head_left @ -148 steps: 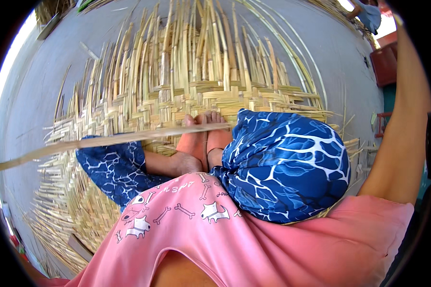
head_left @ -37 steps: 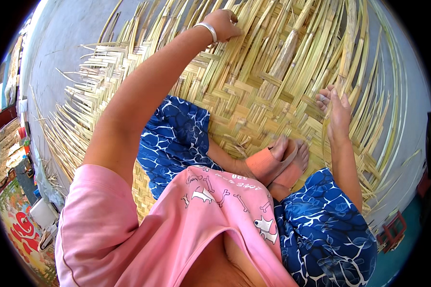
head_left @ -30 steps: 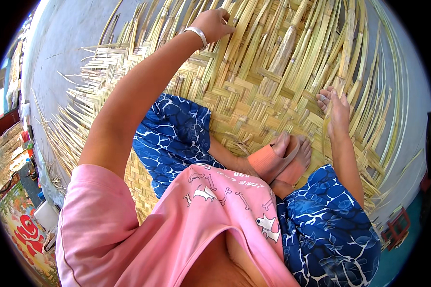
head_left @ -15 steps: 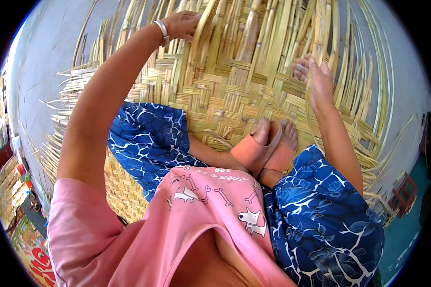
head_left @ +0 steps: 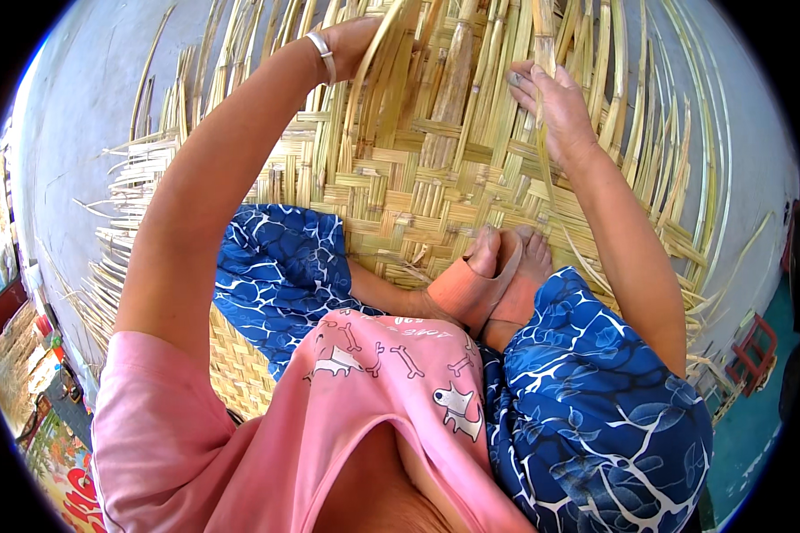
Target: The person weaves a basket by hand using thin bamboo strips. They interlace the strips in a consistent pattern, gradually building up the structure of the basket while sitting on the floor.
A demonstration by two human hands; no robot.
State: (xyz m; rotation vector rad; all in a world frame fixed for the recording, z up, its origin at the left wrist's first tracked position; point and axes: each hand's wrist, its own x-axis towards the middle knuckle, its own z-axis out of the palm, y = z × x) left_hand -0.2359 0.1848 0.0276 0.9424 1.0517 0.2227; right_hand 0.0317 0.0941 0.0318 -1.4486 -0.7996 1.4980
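Note:
A half-woven mat (head_left: 373,191) of flat, yellow-green split cane lies under my feet, its loose strips fanning out at the far side. At the upper left, my left hand (head_left: 363,43), with a silver bangle on the wrist, is closed round lifted cane strips (head_left: 387,75) that bow upward; they hide its fingertips. My right hand (head_left: 562,108) is closed on a single long cane strip (head_left: 543,40), pinched between thumb and fingers. That strip runs away from me above the hand, and a thin end trails down beside the wrist.
My feet in orange sandals (head_left: 468,289) rest on the woven part. Uneven strip ends (head_left: 120,231) stick out over the grey floor (head_left: 62,178) at the left. A small red-brown stool (head_left: 752,355) stands at the right, on a teal floor area.
My right hand has moved left and slightly up, bringing its strip toward the middle. My left hand has shifted a little right, further behind the raised strips.

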